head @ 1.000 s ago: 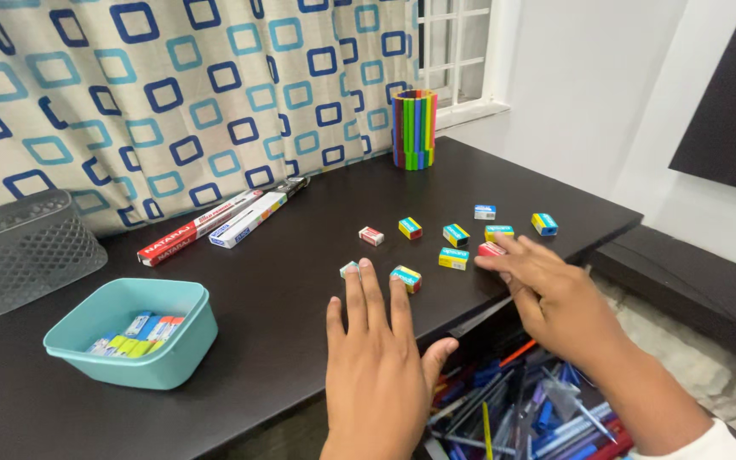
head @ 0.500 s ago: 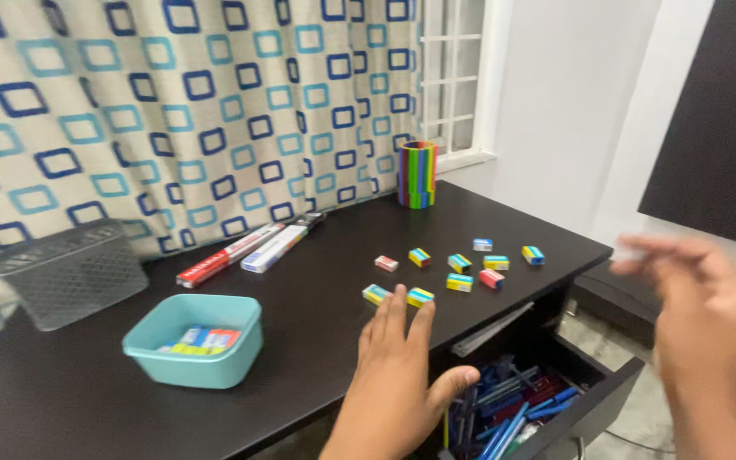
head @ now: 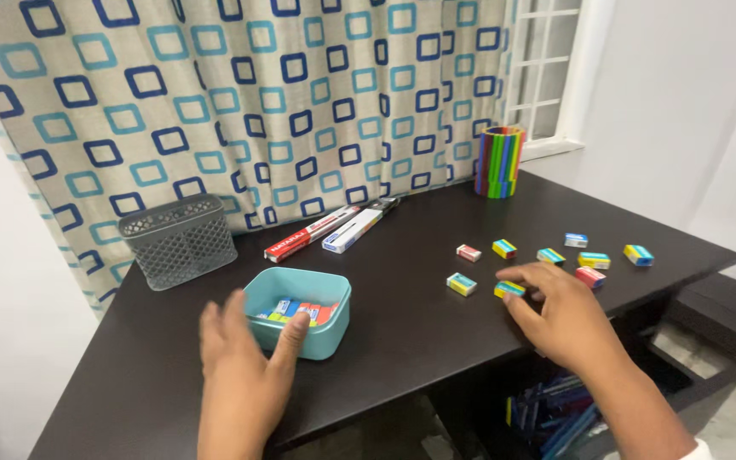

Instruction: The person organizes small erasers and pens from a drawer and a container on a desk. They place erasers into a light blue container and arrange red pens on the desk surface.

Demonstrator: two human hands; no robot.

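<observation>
A dark brown desk (head: 402, 341) stands against a curtain (head: 240, 102) printed with blue and teal squares, with a white wall and a barred window to the right. At the back of the desk a grey mesh basket (head: 179, 239) sits near the curtain, and a striped multicoloured pen holder (head: 499, 162) stands by the window sill. Two long flat boxes, one red and white (head: 310, 234) and one blue and white (head: 355, 229), lie side by side at a slant between them.

The left hand (head: 240, 370) hovers low over the desk with its fingers spread wide and holding nothing; its thumb lies against the near wall of a teal plastic tub (head: 330, 328), which holds a layer of small colourful erasers (head: 293, 309). The hand is motion-blurred.

The right hand (head: 560, 319) rests farther right, fingers loosely curled downward onto the desk. Its fingertips touch a small yellow-and-teal eraser (head: 508, 289); whether they grip it or only press on it cannot be told. Another eraser of the same colours (head: 462, 284) lies just to its left, apart from the hand. Beyond the hand more little erasers are scattered in a loose row: a red-and-white one (head: 468, 253), a yellow one (head: 504, 249), a teal-and-yellow one (head: 551, 255), another (head: 595, 260), a blue-and-white one (head: 576, 240), a red one (head: 590, 277) just beside the knuckles, and one (head: 638, 255) nearest the desk's right edge.

Below the desk edge, an open drawer (head: 547, 413) shows pens in blue and red.
</observation>
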